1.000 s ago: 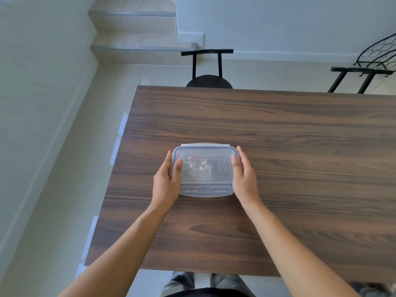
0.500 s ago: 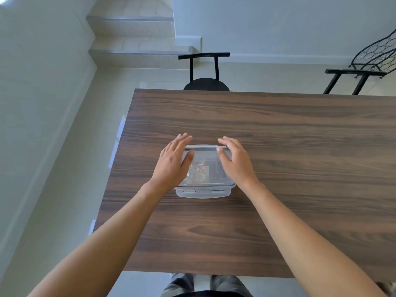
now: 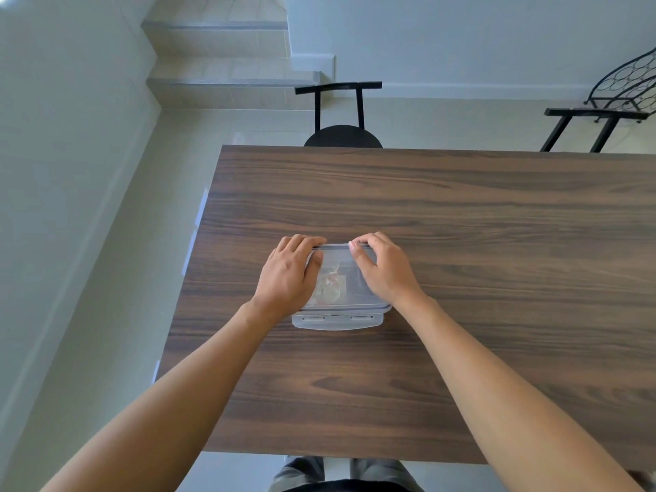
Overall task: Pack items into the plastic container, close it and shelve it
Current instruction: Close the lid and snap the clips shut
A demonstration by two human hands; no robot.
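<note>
A clear plastic container (image 3: 337, 316) with its lid on sits on the dark wooden table (image 3: 461, 214), near the table's left side. Small items show dimly through the lid. My left hand (image 3: 289, 275) lies over the lid's left half, fingers curled over the far edge. My right hand (image 3: 385, 269) covers the right half, fingertips hooked on the far rim and its latch flap. The near latch flap sticks out flat toward me. Both hands press on the container; the far flap is mostly hidden under the fingers.
A black chair (image 3: 340, 133) stands at the table's far edge. A black metal rack (image 3: 617, 101) is at the far right. Steps (image 3: 227, 83) rise at the back left, and a wall runs along the left.
My hands moved from the container's left and right sides onto the lid, then their fingers curled down over the far edge. The container stayed in place.
</note>
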